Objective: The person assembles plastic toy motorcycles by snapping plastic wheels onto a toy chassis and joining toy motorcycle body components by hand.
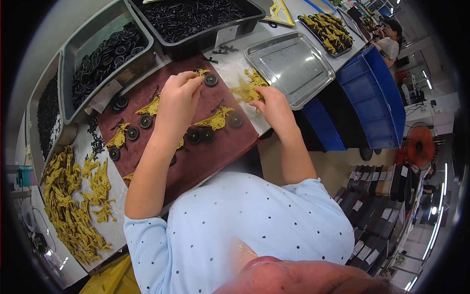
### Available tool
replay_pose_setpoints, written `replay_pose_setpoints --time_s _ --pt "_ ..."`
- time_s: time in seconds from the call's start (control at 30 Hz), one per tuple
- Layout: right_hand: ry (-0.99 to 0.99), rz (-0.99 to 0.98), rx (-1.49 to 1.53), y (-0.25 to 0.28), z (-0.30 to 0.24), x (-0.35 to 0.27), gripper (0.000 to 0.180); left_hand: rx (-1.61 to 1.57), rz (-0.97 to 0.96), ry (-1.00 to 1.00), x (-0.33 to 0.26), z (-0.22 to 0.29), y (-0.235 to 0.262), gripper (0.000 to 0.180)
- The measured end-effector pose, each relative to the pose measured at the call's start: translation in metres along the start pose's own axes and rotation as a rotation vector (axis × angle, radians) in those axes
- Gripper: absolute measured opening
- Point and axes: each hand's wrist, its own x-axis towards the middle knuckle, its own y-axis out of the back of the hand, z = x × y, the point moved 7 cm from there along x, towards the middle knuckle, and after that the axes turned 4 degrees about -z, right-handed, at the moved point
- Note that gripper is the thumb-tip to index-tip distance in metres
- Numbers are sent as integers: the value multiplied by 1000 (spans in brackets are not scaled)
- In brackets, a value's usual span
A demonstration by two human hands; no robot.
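Black wheel [211, 80] lies at three o'clock, just beside left fingers [190, 77] pinching a yellow piece [201, 72]; right fingers [265, 92] grip a blurred yellow part [248, 91].

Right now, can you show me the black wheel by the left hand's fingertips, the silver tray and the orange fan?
Black wheel [210, 80]: head view, on its hub.
Silver tray [289, 70]: head view, on its flat bottom.
Orange fan [420, 146]: head view, on its round front.

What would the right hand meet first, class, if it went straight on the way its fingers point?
Beyond the blurred yellow piece at its fingertips, the right hand would probably meet the black wheel beside the left hand; depth is unclear, so it might pass above it.
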Motion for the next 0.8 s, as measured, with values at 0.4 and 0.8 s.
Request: replay_pose_setpoints --time_s 0.4,0.8 --pt "688 -316 185 -48 -64 4 30 166 -351 -40 -60 26 -42 46" --pt "627 -239 156 -57 -62 -2 31 197 -323 66 -73 21 -56 43"
